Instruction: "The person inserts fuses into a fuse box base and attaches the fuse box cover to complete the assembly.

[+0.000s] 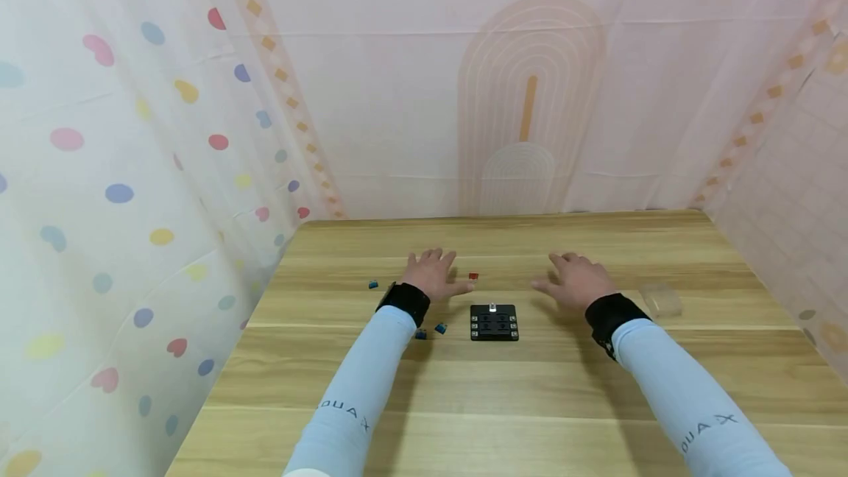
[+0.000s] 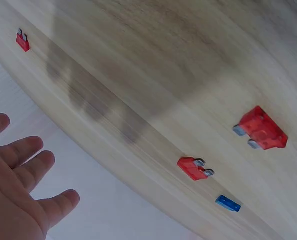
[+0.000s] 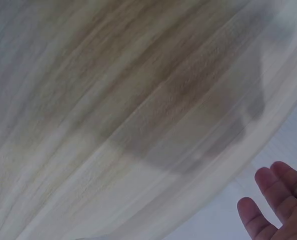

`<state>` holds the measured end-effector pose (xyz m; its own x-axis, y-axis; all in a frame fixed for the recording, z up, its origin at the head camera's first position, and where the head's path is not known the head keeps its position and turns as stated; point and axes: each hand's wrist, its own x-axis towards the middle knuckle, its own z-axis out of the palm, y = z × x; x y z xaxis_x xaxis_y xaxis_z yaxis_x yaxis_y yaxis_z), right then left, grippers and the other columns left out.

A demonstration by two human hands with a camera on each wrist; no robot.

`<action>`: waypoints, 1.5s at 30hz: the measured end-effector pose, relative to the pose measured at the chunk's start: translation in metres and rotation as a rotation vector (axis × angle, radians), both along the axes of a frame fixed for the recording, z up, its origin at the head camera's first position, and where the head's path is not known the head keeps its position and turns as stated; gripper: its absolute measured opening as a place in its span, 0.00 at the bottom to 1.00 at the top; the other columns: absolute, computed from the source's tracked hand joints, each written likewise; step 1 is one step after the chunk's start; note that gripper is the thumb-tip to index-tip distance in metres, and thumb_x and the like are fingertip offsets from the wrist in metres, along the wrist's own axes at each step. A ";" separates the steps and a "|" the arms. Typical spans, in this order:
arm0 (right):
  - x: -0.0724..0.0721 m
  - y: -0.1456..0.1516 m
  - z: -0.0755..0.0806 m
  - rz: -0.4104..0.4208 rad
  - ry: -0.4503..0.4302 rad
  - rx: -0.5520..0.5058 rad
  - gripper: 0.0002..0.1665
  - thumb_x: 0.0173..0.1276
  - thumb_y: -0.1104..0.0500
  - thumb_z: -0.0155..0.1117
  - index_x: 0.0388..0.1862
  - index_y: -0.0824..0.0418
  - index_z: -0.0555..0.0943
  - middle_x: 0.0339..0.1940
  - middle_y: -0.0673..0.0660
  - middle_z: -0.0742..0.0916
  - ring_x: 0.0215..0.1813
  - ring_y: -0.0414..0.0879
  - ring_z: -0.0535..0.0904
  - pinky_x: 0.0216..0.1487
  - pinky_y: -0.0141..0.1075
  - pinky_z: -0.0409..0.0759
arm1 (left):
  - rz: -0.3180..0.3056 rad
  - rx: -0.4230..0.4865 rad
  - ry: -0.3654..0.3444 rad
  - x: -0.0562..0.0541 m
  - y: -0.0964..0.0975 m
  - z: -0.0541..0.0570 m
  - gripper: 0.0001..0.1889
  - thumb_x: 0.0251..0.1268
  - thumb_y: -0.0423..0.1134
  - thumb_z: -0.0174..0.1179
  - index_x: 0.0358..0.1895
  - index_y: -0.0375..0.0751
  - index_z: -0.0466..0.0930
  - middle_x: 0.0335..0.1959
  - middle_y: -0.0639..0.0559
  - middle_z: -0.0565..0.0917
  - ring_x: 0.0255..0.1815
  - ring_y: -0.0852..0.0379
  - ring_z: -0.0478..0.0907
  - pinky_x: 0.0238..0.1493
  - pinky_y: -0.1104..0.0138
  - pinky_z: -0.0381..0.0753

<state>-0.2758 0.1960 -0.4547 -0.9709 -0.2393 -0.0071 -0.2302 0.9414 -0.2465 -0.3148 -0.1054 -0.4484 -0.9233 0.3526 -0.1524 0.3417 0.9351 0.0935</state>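
My left hand (image 1: pixel 432 276) hovers over the table with its fingers spread and nothing held. Nearest to it lie a red blade fuse (image 1: pixel 473 276) by the thumb and a blue blade fuse (image 1: pixel 373 284) to the left. The left wrist view shows three red fuses, one of them a large-looking red fuse (image 2: pixel 263 128), and a blue fuse (image 2: pixel 228 203) on the wood. Off to the right, my right hand (image 1: pixel 576 282) is also spread and holds nothing. A black fuse block (image 1: pixel 494 322) with metal screw terminals sits between and in front of the hands.
Two more blue fuses (image 1: pixel 441 327) lie beside the left forearm, left of the block. A clear plastic cover (image 1: pixel 661 299) rests right of the right hand. The wooden table (image 1: pixel 530 418) meets a patterned curtain (image 1: pixel 397 131) along its back edge.
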 end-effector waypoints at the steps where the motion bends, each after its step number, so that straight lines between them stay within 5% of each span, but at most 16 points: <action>1: 0.000 -0.001 0.000 0.004 -0.002 -0.002 0.49 0.71 0.32 0.54 0.74 0.69 0.64 0.66 0.74 0.73 0.65 0.71 0.69 0.61 0.65 0.66 | -0.004 0.005 0.001 0.000 0.000 0.000 0.47 0.64 0.73 0.50 0.78 0.47 0.56 0.76 0.39 0.58 0.77 0.40 0.53 0.72 0.40 0.46; 18: 0.007 -0.017 -0.004 0.056 -0.034 0.006 0.40 0.71 0.36 0.58 0.66 0.67 0.74 0.62 0.71 0.78 0.63 0.66 0.74 0.59 0.58 0.73 | -0.065 0.002 0.001 0.008 0.012 0.007 0.37 0.70 0.62 0.55 0.76 0.47 0.61 0.72 0.42 0.68 0.70 0.44 0.67 0.66 0.52 0.68; 29: 0.004 -0.018 -0.014 0.077 -0.042 -0.014 0.33 0.68 0.39 0.64 0.58 0.64 0.82 0.52 0.62 0.86 0.55 0.60 0.81 0.53 0.54 0.78 | -0.074 0.028 -0.006 0.008 0.018 0.002 0.32 0.70 0.57 0.58 0.72 0.45 0.69 0.67 0.45 0.74 0.65 0.48 0.72 0.64 0.58 0.71; 45: 0.011 -0.028 -0.009 0.080 -0.059 -0.034 0.28 0.67 0.40 0.65 0.50 0.62 0.85 0.48 0.60 0.88 0.51 0.59 0.83 0.49 0.53 0.79 | -0.137 -0.045 0.132 -0.001 0.031 -0.013 0.22 0.69 0.52 0.62 0.58 0.42 0.81 0.53 0.49 0.83 0.52 0.54 0.80 0.53 0.64 0.79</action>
<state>-0.2647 0.1678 -0.4640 -0.9469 -0.3170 -0.0539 -0.2885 0.9115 -0.2931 -0.3162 -0.0746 -0.4611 -0.8802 0.4717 -0.0520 0.4724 0.8814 -0.0012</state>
